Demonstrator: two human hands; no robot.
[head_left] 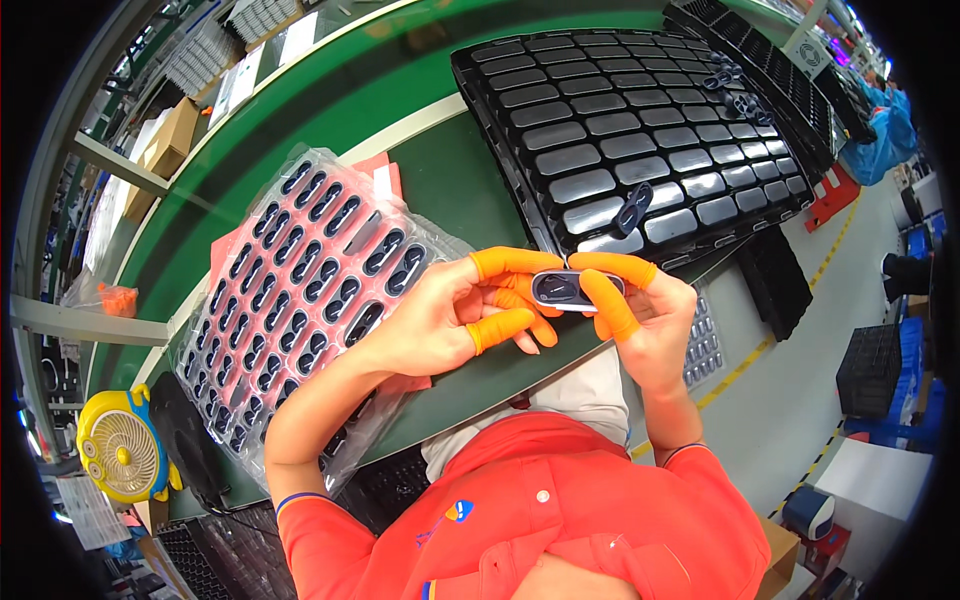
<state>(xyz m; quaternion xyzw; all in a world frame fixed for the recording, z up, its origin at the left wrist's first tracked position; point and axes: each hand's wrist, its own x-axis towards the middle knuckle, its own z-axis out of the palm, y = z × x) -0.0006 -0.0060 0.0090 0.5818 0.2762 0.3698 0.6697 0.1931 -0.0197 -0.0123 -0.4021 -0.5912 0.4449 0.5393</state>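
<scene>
A small oval earbud case [556, 288], dark inside with a pale rim, is held between my two hands above the near edge of the bench. My right hand [650, 322] pinches its right end, with the thumb over the front and the index finger along the top. Fingers of my left hand [445, 305] close on its left end, the index finger at the upper edge and others behind it; the left thumb is off the case. Orange finger cots cover several fingers on both hands. Left of my hands, a clear plastic tray [440, 240] carries rows of similar dark oval pieces.
A large black compartment tray [560, 132] fills the right of the bench, with one dark oval piece [632, 208] lying on it and several more near its far corner. A yellow fan [124, 450] stands at the left. Black crates [868, 370] are stacked on the right.
</scene>
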